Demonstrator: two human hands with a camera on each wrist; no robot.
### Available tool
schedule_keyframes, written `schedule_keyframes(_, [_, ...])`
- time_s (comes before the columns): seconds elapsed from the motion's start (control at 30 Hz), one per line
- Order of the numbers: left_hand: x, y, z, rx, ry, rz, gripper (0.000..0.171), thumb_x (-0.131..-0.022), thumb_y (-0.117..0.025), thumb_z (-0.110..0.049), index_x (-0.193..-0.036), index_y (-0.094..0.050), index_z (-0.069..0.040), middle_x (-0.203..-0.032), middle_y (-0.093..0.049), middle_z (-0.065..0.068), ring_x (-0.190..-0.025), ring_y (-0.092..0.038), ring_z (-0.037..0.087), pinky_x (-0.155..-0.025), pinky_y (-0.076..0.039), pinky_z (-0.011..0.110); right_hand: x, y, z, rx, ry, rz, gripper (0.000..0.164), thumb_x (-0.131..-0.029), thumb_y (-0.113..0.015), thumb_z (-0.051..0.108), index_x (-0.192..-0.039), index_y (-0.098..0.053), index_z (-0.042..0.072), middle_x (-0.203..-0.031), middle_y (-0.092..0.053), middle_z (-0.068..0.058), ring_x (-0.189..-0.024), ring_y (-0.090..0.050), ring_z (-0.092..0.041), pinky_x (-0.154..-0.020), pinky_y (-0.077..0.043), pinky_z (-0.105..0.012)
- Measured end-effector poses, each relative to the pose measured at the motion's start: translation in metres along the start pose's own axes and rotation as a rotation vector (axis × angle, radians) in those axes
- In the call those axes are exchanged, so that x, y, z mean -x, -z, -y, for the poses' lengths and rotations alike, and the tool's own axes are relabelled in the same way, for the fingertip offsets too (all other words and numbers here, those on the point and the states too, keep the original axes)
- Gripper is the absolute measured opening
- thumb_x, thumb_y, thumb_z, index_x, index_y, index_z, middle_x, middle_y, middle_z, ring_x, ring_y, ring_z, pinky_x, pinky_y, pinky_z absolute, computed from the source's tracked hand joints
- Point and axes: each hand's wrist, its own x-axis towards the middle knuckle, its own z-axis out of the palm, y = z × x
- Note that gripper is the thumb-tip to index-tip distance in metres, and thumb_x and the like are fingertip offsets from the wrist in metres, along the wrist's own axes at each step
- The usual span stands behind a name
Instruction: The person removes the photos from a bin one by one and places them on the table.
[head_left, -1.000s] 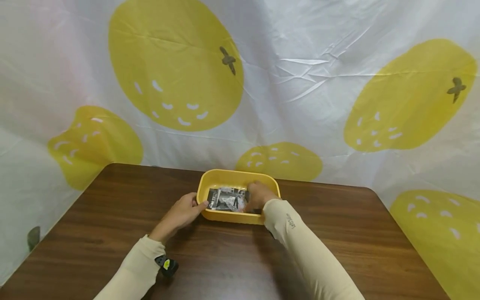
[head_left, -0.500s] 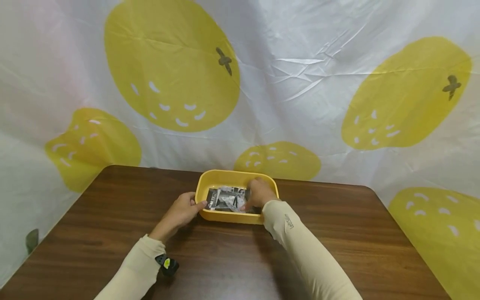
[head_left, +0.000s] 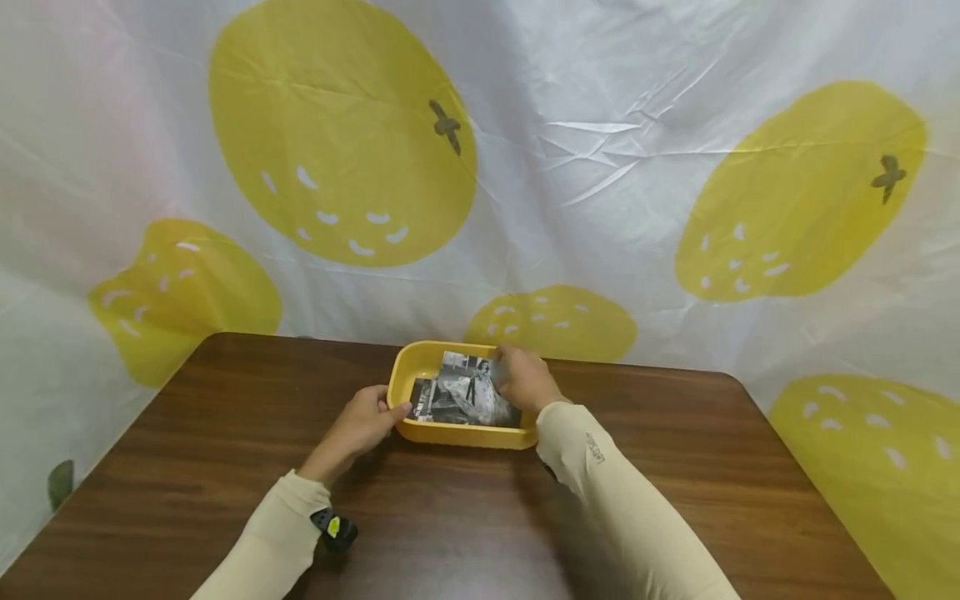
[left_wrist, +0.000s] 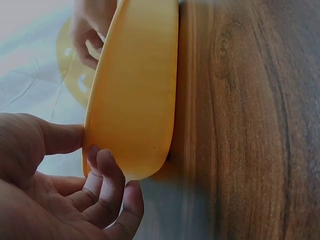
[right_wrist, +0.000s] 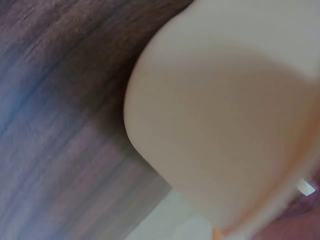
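Observation:
A yellow plastic box (head_left: 468, 434) stands toward the back of the table. My left hand (head_left: 363, 425) pinches its left rim, thumb over the edge; the left wrist view shows the curled fingers (left_wrist: 111, 167) against the outer wall. My right hand (head_left: 527, 380), over the box's right end, grips a black-and-white photo card (head_left: 474, 398) at its right edge. That card shows a figure in a wide dress and is tilted up inside the box. Another dark printed card (head_left: 422, 400) lies beneath it at the left. The right fingertips are hidden behind the hand.
The brown wooden table (head_left: 450, 517) extends around the box. Behind it hangs a white curtain (head_left: 570, 217) with large yellow fruit prints. A black band device (head_left: 334, 530) sits on the left wrist. In the right wrist view, the box's outer wall (right_wrist: 210, 115) fills much of the picture.
My right hand has moved up and slightly right, raising the photo card from flat to tilted. More of its picture shows now. The left hand keeps its hold on the rim.

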Motion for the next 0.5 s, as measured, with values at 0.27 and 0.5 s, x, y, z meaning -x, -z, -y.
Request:
schedule_keyframes(0.27, [-0.002, 0.002, -0.001, -0.020, 0.001, 0.002, 0.043, -0.102, -0.061, -0.020, -0.132, -0.054, 0.010, -0.070, -0.052, 0.003, -0.058, -0.046, 0.014, -0.050, -0.035, 0.026, 0.014, 0.029, 0.002, -0.198, 0.022, -0.027, 0.049, -0.075, -0.057, -0.017, -0.117, -0.066, 0.006, -0.100, -0.070, -0.013, -0.087, -0.066, -0.025, -0.063, -0.047, -0.033])
schedule_keyframes(0.5, [-0.001, 0.001, 0.001, -0.014, -0.004, 0.004, 0.043, -0.102, -0.062, -0.021, -0.131, -0.054, 0.010, -0.070, -0.052, 0.003, -0.058, -0.046, 0.013, -0.050, -0.035, 0.027, 0.031, 0.057, -0.001, -0.303, 0.027, -0.062, 0.047, -0.084, -0.055, -0.016, -0.126, -0.065, 0.004, -0.125, -0.064, -0.020, -0.106, -0.065, -0.032, -0.064, -0.044, -0.034])
